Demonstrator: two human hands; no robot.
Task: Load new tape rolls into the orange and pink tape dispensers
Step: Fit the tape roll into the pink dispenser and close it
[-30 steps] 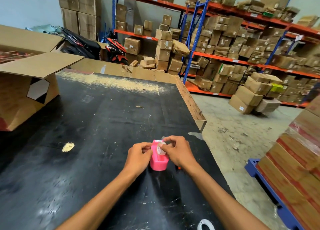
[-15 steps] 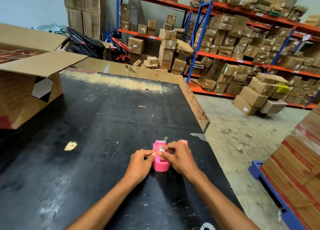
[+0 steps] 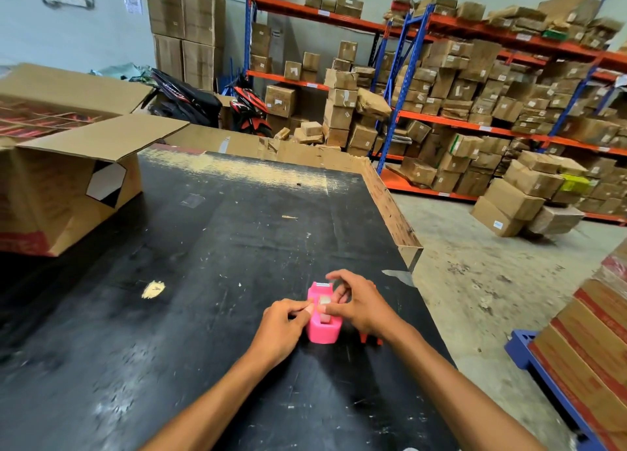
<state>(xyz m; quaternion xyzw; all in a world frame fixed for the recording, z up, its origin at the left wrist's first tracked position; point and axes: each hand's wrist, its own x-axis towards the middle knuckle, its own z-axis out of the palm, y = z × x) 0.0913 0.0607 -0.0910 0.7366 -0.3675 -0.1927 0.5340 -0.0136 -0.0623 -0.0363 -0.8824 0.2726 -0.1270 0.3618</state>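
Fingers (image 3: 307, 309) of the left hand (image 3: 283, 328) are curled inward, thumb and forefinger pinched together against the left wall of the pink tape dispenser (image 3: 322, 328). Fingers (image 3: 336, 276) of the right hand (image 3: 359, 306) are partly spread: the upper ones arch free above the dispenser's front end, while the lower ones and the thumb close on the pale tape roll (image 3: 324, 303) seated in the dispenser's open top. Whether the roll is fully seated cannot be told, as the fingertips cover much of it.

The pink dispenser stands upright on the black counter (image 3: 210, 281), near its right edge and close to the person, with its metal cutter blade (image 3: 321, 284) at the far end. Just to its right, largely hidden beneath the right hand and wrist, lies the orange tape dispenser (image 3: 369, 338); only its near end and a sliver beyond the knuckles show.

A torn pale patch (image 3: 153, 289) marks the counter surface left of the hands. An open cardboard box (image 3: 68, 192) rests on the counter's far left. Beyond the counter stand parked motorcycles (image 3: 190, 101) and orange-and-blue shelving (image 3: 475, 77) stacked with cartons.
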